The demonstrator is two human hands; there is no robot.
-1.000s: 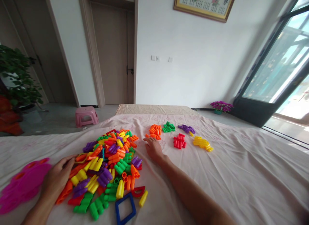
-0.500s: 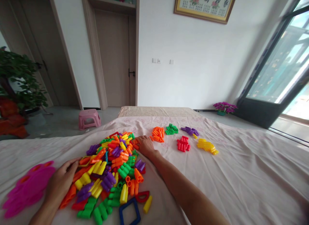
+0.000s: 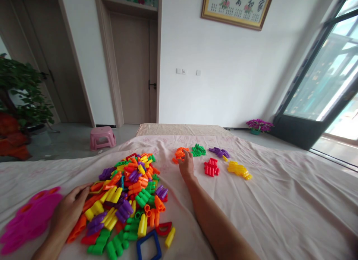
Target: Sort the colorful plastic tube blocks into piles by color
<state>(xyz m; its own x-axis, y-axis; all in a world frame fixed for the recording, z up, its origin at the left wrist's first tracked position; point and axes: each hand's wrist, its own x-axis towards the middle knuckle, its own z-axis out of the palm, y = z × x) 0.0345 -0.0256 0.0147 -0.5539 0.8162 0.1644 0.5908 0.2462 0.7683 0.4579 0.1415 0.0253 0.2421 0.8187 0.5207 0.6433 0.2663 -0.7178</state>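
Note:
A heap of colourful plastic building blocks (image 3: 134, 189) in orange, yellow, green, purple and red lies on the cloth. Against its left edge rests my left hand (image 3: 69, 206), fingers stretched toward the blocks and touching the outer ones; it grips nothing I can see. Beyond the heap, my right hand (image 3: 187, 166) is at the small pile of orange blocks (image 3: 181, 152), its fingers curled down over an orange block that they partly hide. Beside that pile lie groups of green blocks (image 3: 198, 150), purple blocks (image 3: 219, 152), red blocks (image 3: 212, 167) and yellow blocks (image 3: 239, 170).
A flowered cloth (image 3: 279, 208) with folds covers the surface. Bright pink flat pieces (image 3: 30, 219) lie at the left. A blue square frame (image 3: 149, 246) and a red D-shaped piece (image 3: 163, 228) are near the front. A pink stool (image 3: 102, 138) stands on the floor behind.
My right hand has moved from the heap's far right edge rightward to the small orange pile. My left hand stays at the heap's left edge.

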